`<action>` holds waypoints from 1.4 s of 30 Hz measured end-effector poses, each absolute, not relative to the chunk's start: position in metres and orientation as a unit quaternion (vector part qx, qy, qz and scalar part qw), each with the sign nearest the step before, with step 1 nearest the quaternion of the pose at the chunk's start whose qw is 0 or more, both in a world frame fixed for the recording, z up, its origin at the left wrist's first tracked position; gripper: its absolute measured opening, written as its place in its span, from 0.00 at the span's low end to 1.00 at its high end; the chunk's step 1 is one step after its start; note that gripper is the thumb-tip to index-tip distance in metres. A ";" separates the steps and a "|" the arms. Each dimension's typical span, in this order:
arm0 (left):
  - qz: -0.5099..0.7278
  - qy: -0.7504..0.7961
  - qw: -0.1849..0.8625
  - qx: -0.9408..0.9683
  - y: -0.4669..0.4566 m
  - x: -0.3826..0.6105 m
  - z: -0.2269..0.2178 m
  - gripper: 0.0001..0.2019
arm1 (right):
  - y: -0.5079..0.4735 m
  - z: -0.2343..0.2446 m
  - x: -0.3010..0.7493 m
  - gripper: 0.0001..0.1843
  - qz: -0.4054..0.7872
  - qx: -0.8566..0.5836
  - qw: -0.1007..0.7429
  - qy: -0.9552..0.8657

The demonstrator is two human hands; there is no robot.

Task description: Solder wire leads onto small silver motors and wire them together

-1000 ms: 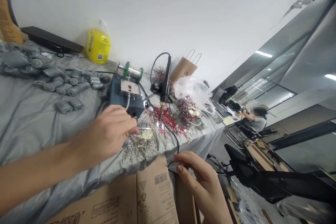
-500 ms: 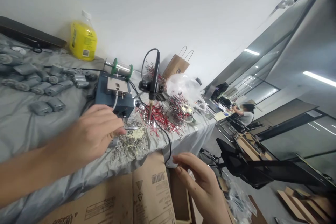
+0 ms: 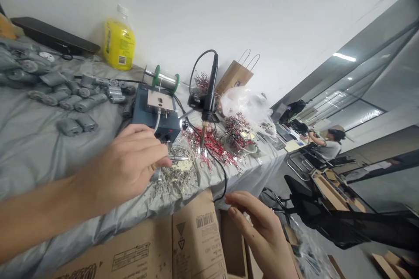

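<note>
My left hand (image 3: 131, 161) is closed around slim metal tweezers (image 3: 178, 158), whose tips jut out to the right. They hover over a heap of tiny metal parts (image 3: 176, 176) on the grey cloth. Behind that hand stands a blue soldering station (image 3: 142, 107) with a solder spool (image 3: 166, 82) on top. A soldering iron (image 3: 209, 91) is held tip-down in a stand, above a pile of red wires (image 3: 212, 146). My right hand (image 3: 262, 231) is near the table's front edge, fingers loosely bent and apart, with nothing visible in it.
Several grey motors (image 3: 70, 100) lie at the left, by a bottle of yellow liquid (image 3: 119, 41). A paper bag (image 3: 235, 77) and a clear plastic bag (image 3: 244, 104) sit behind the wires. Cardboard boxes (image 3: 196, 244) stand below the edge. A person (image 3: 329, 148) sits farther right.
My view has turned slightly left, so the table and its things appear farther right. Both hands keep nearly the same pose, and the left still grips the tweezers.
</note>
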State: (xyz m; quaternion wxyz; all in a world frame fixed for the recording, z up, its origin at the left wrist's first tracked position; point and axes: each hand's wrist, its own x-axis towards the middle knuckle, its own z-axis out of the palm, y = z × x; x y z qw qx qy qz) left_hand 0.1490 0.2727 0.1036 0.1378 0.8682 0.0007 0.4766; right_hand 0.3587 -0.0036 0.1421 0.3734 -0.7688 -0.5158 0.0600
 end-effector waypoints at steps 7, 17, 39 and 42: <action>0.476 0.000 0.139 0.868 0.273 0.148 0.104 0.16 | -0.002 0.140 0.357 0.09 0.055 -0.767 0.372 -0.520; 0.479 0.009 0.131 0.868 0.271 0.150 0.106 0.18 | -0.024 0.139 0.366 0.11 0.019 -0.790 0.345 -0.506; 0.473 0.022 0.153 0.868 0.269 0.148 0.107 0.18 | 0.001 0.121 0.374 0.14 0.086 -0.783 0.354 -0.505; 0.477 0.009 0.158 0.864 0.270 0.147 0.104 0.17 | 0.001 0.123 0.374 0.13 0.082 -0.783 0.347 -0.510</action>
